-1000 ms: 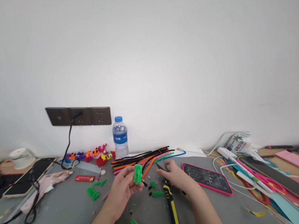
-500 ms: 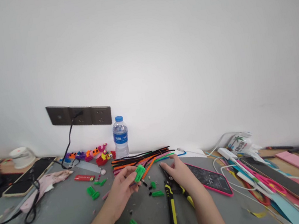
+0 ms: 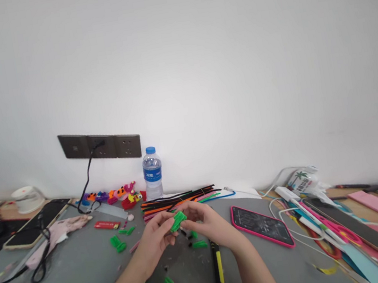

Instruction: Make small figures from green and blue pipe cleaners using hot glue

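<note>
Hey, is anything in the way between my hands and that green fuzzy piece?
Nothing visible. The left hand and right hand both meet at the green fuzzy piece, fingers on it, above the gray table. The yellow-handled pliers lie lower, under the right wrist, apart.

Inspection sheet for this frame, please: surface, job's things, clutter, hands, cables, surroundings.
Surface: grey table, crowded.
Job's things: green piece held between both hands; green scraps lie left; cutters lie flat under the right wrist.
Clutter: pipe cleaners, bottle, pink phone, lighter.
Hands: left hand and right hand both grip the green piece with their fingers.
Cables: black cable plugged into the sockets; white cables at right.
Surroundings: white wall.
</note>
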A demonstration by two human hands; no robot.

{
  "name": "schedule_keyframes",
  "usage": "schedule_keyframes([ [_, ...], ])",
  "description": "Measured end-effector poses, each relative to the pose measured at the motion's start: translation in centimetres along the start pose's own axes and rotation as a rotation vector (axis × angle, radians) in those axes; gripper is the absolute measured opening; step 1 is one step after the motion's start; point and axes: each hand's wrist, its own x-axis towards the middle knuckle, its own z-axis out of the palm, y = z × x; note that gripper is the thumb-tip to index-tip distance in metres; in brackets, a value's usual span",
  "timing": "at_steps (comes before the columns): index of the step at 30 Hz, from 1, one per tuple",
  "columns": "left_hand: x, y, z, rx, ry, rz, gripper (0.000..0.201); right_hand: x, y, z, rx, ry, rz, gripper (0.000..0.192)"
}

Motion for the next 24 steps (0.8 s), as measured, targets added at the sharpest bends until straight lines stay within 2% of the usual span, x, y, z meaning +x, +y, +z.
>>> schedule_keyframes([
  [5,0.25,-0.25,-0.21,-0.001,0.039,0.044,0.037,0.1,0.36,-0.08,0.037,0.018,0.024,0.018],
  [11,0.26,-0.51,-0.42,0.144,0.041,0.233,0.029,0.14,0.52,-0.09,0.028,0.058,0.057,0.023],
  [24,0.46,-0.46,-0.71,0.216,0.102,0.284,0.024,0.2,-0.22,0.09,0.05,0.087,0.073,0.027],
])
